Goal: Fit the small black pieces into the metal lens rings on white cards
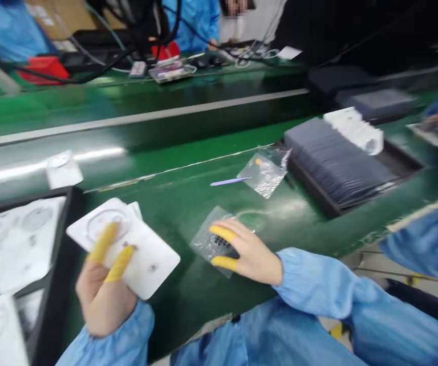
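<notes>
My left hand [106, 277], with yellow finger cots, grips thin white flat panels [153, 254] between thumb and fingers. They have rounded corners, a ring outline and small dark marks; at least two seem stacked. My right hand [247, 251], also in yellow finger cots, rests over a clear plastic bag [207, 239] of small black round pieces. Its thumb and index finger are apart, and I see nothing gripped between them. Beyond it lie a purple stick-like tool [228, 181], perhaps tweezers, and a second clear bag [266, 175] with a yellow dot.
At left, a black tray [56, 264] holds more white panels; another white panel [64, 173] lies behind it. A dark tray [333, 206] at right carries grey sheets [337, 157] and white pieces [356, 129]. Co-workers in blue sleeves [428, 239] are at right and across the bench.
</notes>
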### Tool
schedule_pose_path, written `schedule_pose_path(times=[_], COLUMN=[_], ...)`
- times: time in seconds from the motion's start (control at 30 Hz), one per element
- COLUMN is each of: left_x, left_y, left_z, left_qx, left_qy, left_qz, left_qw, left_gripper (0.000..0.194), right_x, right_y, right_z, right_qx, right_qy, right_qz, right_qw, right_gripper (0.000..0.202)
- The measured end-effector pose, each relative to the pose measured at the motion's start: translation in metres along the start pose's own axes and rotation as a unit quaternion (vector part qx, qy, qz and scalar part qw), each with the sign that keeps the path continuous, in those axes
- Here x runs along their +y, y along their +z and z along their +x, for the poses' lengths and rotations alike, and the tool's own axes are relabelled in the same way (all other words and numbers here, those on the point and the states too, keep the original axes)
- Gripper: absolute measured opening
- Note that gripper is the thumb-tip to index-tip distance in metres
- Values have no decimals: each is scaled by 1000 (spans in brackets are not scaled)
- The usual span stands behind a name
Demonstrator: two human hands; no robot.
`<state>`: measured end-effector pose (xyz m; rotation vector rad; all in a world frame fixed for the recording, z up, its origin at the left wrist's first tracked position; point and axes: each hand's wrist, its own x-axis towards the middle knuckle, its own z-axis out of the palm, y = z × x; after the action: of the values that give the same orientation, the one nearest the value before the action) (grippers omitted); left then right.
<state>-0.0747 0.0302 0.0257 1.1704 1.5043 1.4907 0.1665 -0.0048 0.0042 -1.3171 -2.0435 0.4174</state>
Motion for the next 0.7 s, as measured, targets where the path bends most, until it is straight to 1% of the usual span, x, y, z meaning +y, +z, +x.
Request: schedule_pose_path(times=[0.07, 0.1, 0.13, 0.2, 0.27, 0.33, 0.4, 0.47, 0.53, 0.57, 0.63, 0.7], left_x=[-5, -7, -9, -10, -8, -3, 1, 2, 0, -2, -6, -8], left_y=[1, 1, 1, -1, -1, 5, 17, 33, 48, 54, 62, 64], left_z=[-5, -7, -10, -16, -25, -37, -50, -61, -68, -70, -72, -72], left_qx=[69, 79, 65, 7, -64, -107, -150, -206, -247, -250, -229, -211], left_qy=[-77, -110, -135, -161, -179, -191, -217, -249, -276, -284, -291, -294], left_qz=[-48, -58, -50, -10, 36, 62, 47, 0, -51, -70, -89, -88], left_qw=[993, 989, 987, 987, 981, 974, 963, 946, 927, 923, 925, 928], left_gripper=[39, 35, 33, 34, 38, 47, 57, 65, 61, 57, 51, 49], right_x=[19, 26, 32, 37, 38, 35, 29, 21, 13, 9, 5, 3], right_y=[3, 6, 9, 13, 12, 8, 3, -2, -5, -6, -9, -9], right_z=[-15, -20, -24, -29, -29, -28, -25, -23, -22, -21, -19, -16], right_qx=[16, 19, 23, 39, 62, 87, 105, 104, 77, 59, 35, 39], right_qy=[-2, -2, -3, 0, 12, 30, 41, 32, 2, -12, -24, -25], right_qz=[11, 24, 36, 54, 69, 83, 98, 113, 126, 132, 143, 149], right_qw=[1000, 1000, 999, 998, 996, 992, 989, 988, 989, 989, 989, 988], right_gripper=[39, 37, 36, 34, 30, 27, 26, 27, 31, 33, 35, 32])
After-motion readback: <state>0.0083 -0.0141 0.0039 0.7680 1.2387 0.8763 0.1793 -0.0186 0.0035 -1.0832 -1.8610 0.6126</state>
